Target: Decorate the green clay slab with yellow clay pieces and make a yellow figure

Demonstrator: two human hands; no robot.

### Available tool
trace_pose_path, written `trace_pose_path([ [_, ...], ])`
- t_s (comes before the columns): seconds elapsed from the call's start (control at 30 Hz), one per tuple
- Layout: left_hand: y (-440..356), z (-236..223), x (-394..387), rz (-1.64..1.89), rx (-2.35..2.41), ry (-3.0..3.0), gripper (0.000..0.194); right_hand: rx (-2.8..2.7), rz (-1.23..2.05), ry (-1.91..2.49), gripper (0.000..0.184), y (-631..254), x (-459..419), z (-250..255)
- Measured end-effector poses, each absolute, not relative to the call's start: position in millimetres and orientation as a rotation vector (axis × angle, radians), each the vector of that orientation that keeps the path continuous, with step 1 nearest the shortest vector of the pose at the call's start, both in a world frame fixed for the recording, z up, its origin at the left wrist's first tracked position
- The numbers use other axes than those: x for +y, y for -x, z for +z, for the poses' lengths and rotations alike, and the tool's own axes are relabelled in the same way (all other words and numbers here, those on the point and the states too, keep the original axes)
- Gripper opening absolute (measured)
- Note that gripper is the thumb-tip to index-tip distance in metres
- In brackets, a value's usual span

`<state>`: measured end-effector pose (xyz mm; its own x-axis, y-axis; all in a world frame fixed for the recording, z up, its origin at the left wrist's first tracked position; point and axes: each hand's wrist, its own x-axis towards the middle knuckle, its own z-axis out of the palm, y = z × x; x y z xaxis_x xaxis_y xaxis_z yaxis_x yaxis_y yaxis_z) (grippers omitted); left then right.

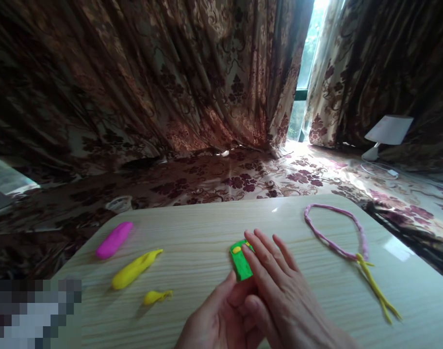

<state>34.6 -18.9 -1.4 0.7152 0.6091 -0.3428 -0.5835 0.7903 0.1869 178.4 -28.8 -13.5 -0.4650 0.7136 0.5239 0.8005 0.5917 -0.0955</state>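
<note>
A flat green clay piece [240,264] with yellow spots near its far end lies just beyond my hands. My right hand [285,286] is held flat, its fingers stretched out over the right side of the green piece and partly covering one yellow spot. Under it is my left hand [221,312], palm up, thumb beside the green piece's near edge and fingers curled beneath the right palm. Whatever may be between the two palms is hidden.
On the left of the table [192,218] lie a magenta clay lump [114,240], a long yellow clay lump [136,270] and a small yellow one [157,296]. At right is a pink braided clay loop [332,245] with yellow strands [376,286]. A lamp [388,130] stands behind.
</note>
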Motion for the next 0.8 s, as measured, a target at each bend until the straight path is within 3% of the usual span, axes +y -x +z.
trace_pose_path([
  [0.17,-28.3,5.2,-17.5,0.637,0.232,0.203,0.043,-2.338,-0.552,0.989,0.043,-168.6,-31.2,-12.5],
  [0.3,-21.8,10.8,-15.2,0.567,0.170,0.032,0.065,-2.302,-0.472,1.147,0.067,-169.2,-32.0,-10.6],
  [0.47,-16.3,5.1,-9.4,0.684,0.193,-0.164,0.072,-2.340,-0.714,0.857,0.035,-159.6,-35.5,-15.0],
  [0.53,-19.0,1.5,-11.8,0.626,0.213,-0.138,0.067,-2.355,-0.660,0.919,0.041,-161.8,-34.3,-13.8],
  [0.63,-19.8,2.0,-14.3,0.502,0.198,-0.115,0.069,-2.327,-0.548,1.117,0.068,-167.4,-32.0,-12.3],
  [0.8,-13.8,11.9,-9.2,0.735,0.183,-0.176,0.079,-2.339,-0.726,0.868,0.033,-155.2,-37.3,-19.4],
])
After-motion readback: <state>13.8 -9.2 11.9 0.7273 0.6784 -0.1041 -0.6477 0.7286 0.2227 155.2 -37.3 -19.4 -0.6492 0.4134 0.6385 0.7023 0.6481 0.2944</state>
